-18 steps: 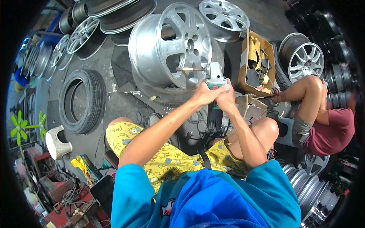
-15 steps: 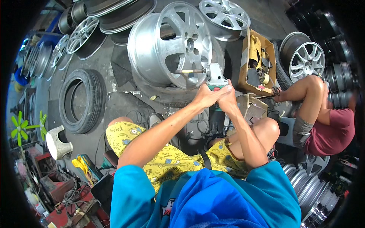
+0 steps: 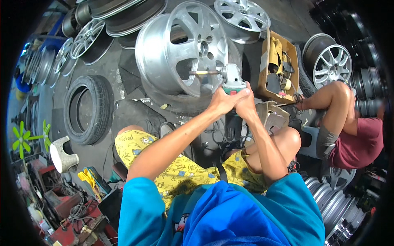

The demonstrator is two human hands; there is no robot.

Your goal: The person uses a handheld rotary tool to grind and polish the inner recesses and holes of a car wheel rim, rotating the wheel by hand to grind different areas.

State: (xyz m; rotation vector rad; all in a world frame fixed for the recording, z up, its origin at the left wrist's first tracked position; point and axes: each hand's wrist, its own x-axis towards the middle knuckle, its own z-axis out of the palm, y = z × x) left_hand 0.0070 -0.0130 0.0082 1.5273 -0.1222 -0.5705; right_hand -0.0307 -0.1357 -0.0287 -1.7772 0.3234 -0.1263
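Both my hands are wrapped round an angle grinder [image 3: 233, 77] with a silver head and a dark green body. My left hand [image 3: 223, 101] closes on it just below the head, and my right hand [image 3: 246, 107] grips the body from the other side, the two touching. From the head a long spindle with a pale sanding roll [image 3: 202, 72] points left, across the spokes of a large silver alloy wheel [image 3: 158, 51]. Whether the roll touches the metal I cannot tell. The wheel stands on edge, tilted, on a tyre [image 3: 180, 107] lying flat.
At the right, an open cardboard box [image 3: 262, 78] holds yellow abrasive strips. Beyond it a co-worker in a maroon shirt [image 3: 356, 143] sits low near another wheel [image 3: 331, 67]. A loose tyre [image 3: 88, 110] and a white stool [image 3: 63, 155] are at the left. More wheels [image 3: 244, 16] stand behind.
The large wheel has shifted very slightly left and up. The grinder's head and spindle have risen a little with my hands, which keep the same grip.
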